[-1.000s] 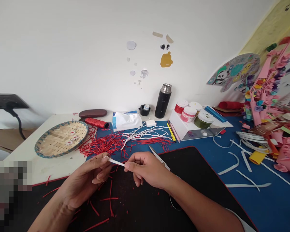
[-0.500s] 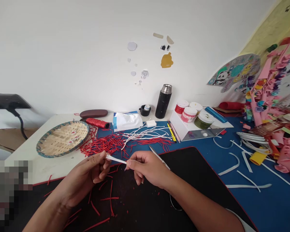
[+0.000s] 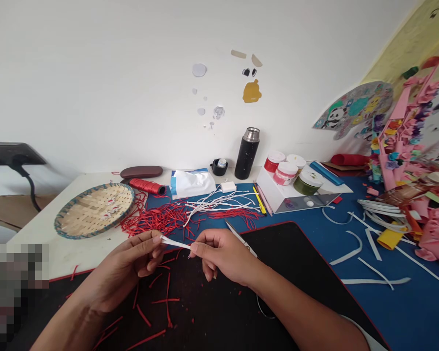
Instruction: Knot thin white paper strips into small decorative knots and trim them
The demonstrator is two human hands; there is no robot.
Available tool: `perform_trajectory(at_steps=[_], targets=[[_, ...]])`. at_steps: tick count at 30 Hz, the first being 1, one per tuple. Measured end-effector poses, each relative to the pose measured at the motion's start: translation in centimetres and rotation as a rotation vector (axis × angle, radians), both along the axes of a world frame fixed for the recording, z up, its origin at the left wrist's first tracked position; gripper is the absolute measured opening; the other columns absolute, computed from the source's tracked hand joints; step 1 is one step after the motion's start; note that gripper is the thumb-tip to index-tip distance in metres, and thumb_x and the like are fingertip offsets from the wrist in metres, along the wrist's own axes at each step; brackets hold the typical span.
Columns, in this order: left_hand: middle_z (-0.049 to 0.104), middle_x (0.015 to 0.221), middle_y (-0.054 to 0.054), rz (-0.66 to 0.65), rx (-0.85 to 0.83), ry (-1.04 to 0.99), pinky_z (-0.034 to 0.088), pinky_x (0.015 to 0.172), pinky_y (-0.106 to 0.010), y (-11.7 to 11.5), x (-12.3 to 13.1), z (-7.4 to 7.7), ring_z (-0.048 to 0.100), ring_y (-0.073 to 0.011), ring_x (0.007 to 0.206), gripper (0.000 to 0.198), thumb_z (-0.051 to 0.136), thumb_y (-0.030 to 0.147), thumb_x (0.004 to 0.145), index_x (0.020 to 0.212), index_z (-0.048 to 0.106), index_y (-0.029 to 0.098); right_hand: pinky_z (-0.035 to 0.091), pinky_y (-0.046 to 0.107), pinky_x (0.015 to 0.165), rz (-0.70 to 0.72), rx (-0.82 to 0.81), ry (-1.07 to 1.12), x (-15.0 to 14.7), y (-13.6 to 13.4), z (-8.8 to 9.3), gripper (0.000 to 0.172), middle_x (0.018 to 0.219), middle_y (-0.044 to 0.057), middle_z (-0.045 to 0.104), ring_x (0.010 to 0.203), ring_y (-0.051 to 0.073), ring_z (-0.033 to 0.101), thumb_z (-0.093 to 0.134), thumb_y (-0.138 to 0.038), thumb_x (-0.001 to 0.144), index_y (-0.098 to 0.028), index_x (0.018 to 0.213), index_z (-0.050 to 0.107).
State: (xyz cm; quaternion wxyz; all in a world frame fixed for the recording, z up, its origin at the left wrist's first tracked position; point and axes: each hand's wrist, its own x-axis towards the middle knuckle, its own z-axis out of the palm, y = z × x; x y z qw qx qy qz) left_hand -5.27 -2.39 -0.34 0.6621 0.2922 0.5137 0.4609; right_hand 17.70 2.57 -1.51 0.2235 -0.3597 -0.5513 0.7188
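My left hand (image 3: 129, 268) and my right hand (image 3: 223, 256) hover over a black mat (image 3: 296, 248), their fingertips facing each other. Between them, a narrow white paper strip (image 3: 175, 242) is pinched at both ends by thumb and fingers. Steel scissors (image 3: 241, 242) lie partly under my right hand, blades pointing away from me, with one finger loop (image 3: 263, 309) showing below my right forearm. Short red paper cuttings (image 3: 142, 314) are scattered on the mat below my left hand.
A heap of red strips (image 3: 153, 219) and a bundle of white strips (image 3: 219, 202) lie beyond the mat, next to a woven bamboo tray (image 3: 93, 210). Loose white strips (image 3: 373, 280) and pink paper crafts (image 3: 437, 234) lie on the blue mat at right.
My hands have drawn slightly apart, left hand leftward and right hand rightward, with the white strip still pinched between them. The scissors have not visibly moved.
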Motion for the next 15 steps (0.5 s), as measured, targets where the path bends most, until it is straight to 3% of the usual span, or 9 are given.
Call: perform_trajectory(at_steps=[7, 15], targets=[[0.054, 0.057, 0.002, -0.033, -0.004, 0.084, 0.025, 0.045, -0.020, 0.2, -0.6, -0.2, 0.033, -0.0090, 0.052, 0.046, 0.099, 0.053, 0.062, 0.064, 0.070, 0.018, 0.039, 0.019, 0.045, 0.016, 0.010, -0.022, 0.1, 0.1, 0.0, 0.017, 0.045, -0.007, 0.056, 0.040, 0.010, 0.052, 0.066, -0.027, 0.098, -0.019, 0.084, 0.067], [0.057, 0.054, 0.002, 0.006, 0.043, 0.486, 0.030, 0.047, -0.023, 0.4, -0.8, -1.1, 0.042, -0.0119, 0.052, 0.053, 0.092, 0.068, 0.059, 0.068, 0.075, 0.019, 0.036, 0.019, 0.043, 0.039, 0.109, -0.178, 0.1, -0.2, -0.3, 0.014, 0.048, -0.007, 0.057, 0.041, 0.009, 0.052, 0.068, -0.025, 0.097, -0.019, 0.084, 0.067]])
